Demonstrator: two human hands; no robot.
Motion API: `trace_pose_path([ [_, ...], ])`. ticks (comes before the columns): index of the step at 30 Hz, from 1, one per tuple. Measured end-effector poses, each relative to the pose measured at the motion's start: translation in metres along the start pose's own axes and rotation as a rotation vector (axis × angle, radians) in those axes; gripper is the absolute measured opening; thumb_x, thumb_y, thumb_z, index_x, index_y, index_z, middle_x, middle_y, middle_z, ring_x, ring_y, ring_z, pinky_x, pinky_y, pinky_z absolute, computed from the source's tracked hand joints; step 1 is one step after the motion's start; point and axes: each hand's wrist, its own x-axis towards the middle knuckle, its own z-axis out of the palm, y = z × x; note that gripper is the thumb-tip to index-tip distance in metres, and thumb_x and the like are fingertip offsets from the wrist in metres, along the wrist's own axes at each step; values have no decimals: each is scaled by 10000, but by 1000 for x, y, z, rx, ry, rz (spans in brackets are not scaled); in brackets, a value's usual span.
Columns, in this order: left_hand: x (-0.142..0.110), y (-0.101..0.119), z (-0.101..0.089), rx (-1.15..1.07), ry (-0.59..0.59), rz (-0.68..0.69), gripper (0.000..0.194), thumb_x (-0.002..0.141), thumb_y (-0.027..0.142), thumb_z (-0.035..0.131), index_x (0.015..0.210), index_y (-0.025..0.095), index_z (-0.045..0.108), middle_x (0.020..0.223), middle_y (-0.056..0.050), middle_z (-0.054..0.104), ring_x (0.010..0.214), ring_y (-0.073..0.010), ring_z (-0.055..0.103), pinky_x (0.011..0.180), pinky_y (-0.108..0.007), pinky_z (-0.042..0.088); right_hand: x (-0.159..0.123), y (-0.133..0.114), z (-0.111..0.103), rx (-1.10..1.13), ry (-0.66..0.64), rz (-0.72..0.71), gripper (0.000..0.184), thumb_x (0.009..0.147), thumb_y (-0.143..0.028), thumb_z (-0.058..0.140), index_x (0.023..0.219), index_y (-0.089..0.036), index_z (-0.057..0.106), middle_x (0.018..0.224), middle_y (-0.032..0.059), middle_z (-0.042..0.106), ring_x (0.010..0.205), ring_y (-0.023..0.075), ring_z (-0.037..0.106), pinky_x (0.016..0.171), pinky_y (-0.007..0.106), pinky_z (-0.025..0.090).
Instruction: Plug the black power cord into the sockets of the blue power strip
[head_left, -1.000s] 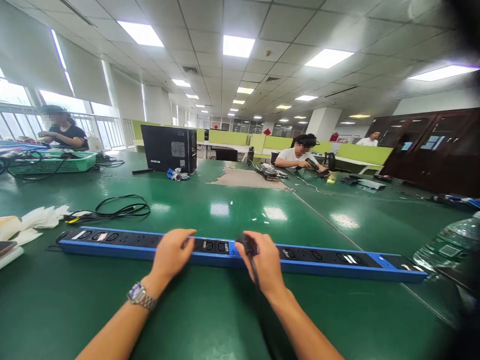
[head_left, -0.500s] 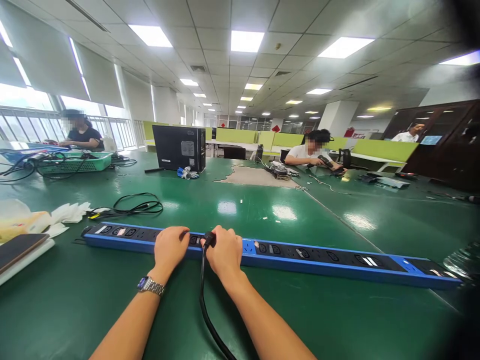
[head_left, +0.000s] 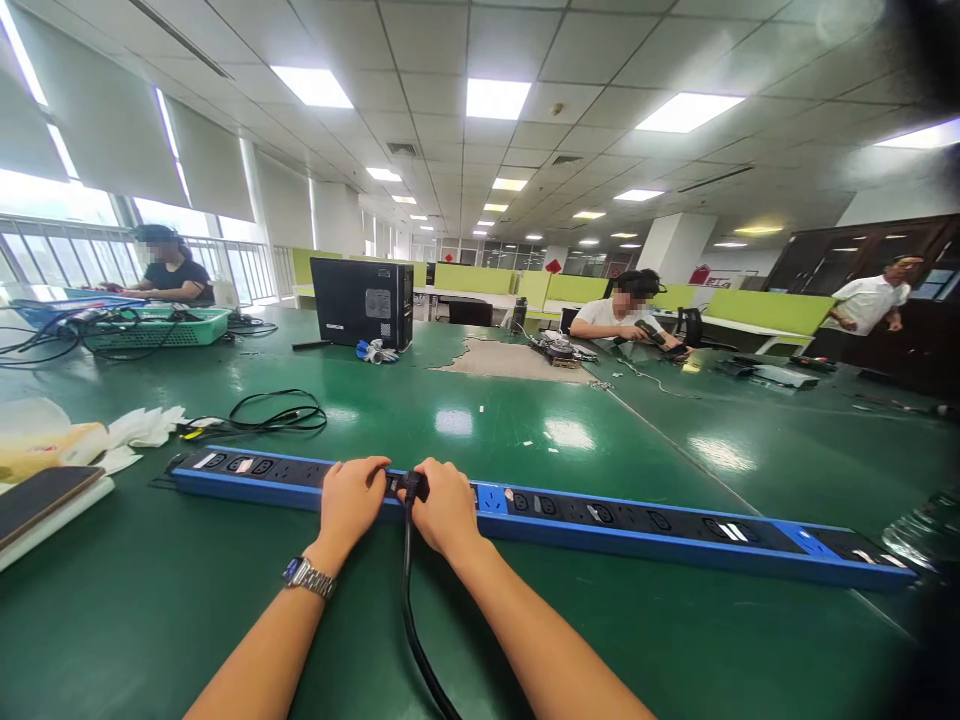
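A long blue power strip (head_left: 600,535) with black socket panels lies across the green table in front of me. My right hand (head_left: 444,508) is closed around the black plug (head_left: 412,487), which is up against the strip's sockets; whether its pins are in cannot be seen. A thick black power cord (head_left: 409,600) runs from the plug down toward me. Just left of the plug, my left hand (head_left: 352,500) grips the strip, its fingers curled over the far side and partly hidden. A metal-banded watch sits on that wrist.
A coiled black cable (head_left: 277,412), tissues (head_left: 146,427) and a dark phone-like slab (head_left: 49,500) lie to the left. Behind stand a black computer case (head_left: 360,302) and a green basket (head_left: 161,330) of cables. A clear plastic object (head_left: 926,530) is at the right. Other people are farther back.
My left hand has shifted slightly right, nearer the plug. My right hand still holds the plug, a little lower and farther left. A person at the far right has come further into view.
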Motion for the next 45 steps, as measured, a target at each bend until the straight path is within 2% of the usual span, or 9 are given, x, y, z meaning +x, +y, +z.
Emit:
trace_pose_path([
  [4, -1, -2, -1, -36, -15, 36, 314, 830, 225, 493, 1088, 244, 670, 1117, -38, 727, 1069, -234, 639, 1019, -431, 395, -7, -1, 0, -77, -3, -33, 174, 851, -291, 551, 995, -223, 619, 974, 65, 691, 956, 254, 558, 852, 395, 381],
  [9, -4, 2, 0, -176, -150, 290, 534, 777, 221, 583, 1307, 271, 553, 1233, -30, 671, 1134, -223, 597, 1026, -407, 403, -37, 17, 4, -56, 108, -135, 550, 785, -333, 647, 1309, -231, 513, 1284, 93, 597, 1159, 293, 487, 1009, 472, 329],
  [14, -8, 8, 13, -251, -96, 305, 301, 855, 300, 593, 1139, 232, 669, 1062, -65, 719, 990, -228, 641, 910, -381, 477, -54, 71, -21, 8, 349, -239, 210, 851, -307, 564, 1024, -240, 664, 1121, 48, 676, 1084, 235, 538, 1030, 449, 318],
  [19, -8, 10, 15, -312, 2, 291, 267, 860, 321, 604, 1104, 239, 674, 1025, -60, 724, 956, -227, 654, 872, -377, 500, -46, 132, -44, 142, 545, 76, 220, 838, -360, 529, 892, -201, 670, 952, 72, 702, 935, 232, 585, 866, 396, 429],
  [24, -7, 49, 18, -431, 86, 291, 295, 911, 343, 546, 1172, 226, 619, 1069, -73, 707, 963, -206, 654, 873, -341, 503, -46, 137, -43, 236, 519, 197, 263, 838, -402, 498, 896, -205, 663, 971, 70, 693, 962, 238, 576, 877, 385, 427],
  [29, -16, 103, 46, -286, -136, 277, 343, 877, 299, 606, 1209, 212, 596, 1042, -75, 719, 963, -233, 650, 883, -368, 493, -47, 132, -45, 287, 539, 194, 273, 864, -382, 454, 883, -201, 657, 963, 76, 688, 953, 230, 571, 884, 379, 425],
  [34, -13, 124, 52, -119, -230, 272, 248, 861, 277, 612, 1102, 240, 656, 1014, -60, 723, 976, -242, 640, 893, -382, 462, -51, 129, -44, 260, 450, 115, 232, 836, -262, 444, 911, -206, 656, 999, 66, 688, 982, 225, 563, 897, 388, 422],
  [40, -14, 114, 44, -79, -313, 356, 439, 840, 248, 606, 1277, 239, 560, 1203, -76, 675, 1151, -234, 581, 1028, -410, 384, -55, 112, -43, 114, 247, -59, 429, 796, -289, 583, 1224, -250, 588, 1227, 63, 631, 1129, 240, 526, 965, 419, 398],
  [45, -13, 54, 18, -24, -271, 341, 874, 712, 346, 751, 1466, 225, 325, 1295, -129, 623, 1242, -321, 518, 1074, -528, 307, -47, 110, -36, 28, 222, -35, 342, 843, -345, 589, 1162, -226, 621, 1112, 76, 683, 1047, 250, 562, 923, 436, 415],
])
